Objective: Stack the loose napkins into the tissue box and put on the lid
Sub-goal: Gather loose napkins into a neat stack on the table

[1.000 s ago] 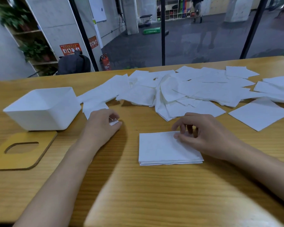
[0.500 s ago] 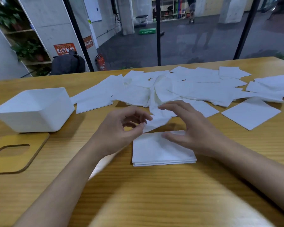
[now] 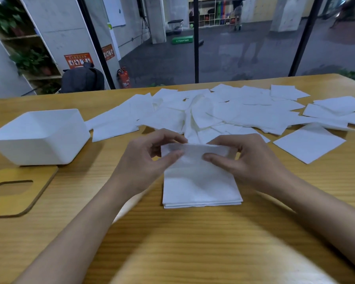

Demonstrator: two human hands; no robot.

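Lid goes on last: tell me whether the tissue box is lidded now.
Off. The wooden lid lies flat on the table beside the open white tissue box.

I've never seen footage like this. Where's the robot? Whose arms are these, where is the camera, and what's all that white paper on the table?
There is no robot here. A person works with bare hands, and the camera sits on their head, looking forward and down, so you see their own arms. The left hand and right hand both pinch one napkin over a neat stack on the wooden table. Beyond it lie many loose napkins. At the left stands the white tissue box. Nearer the camera lies its wooden lid, not yet on.
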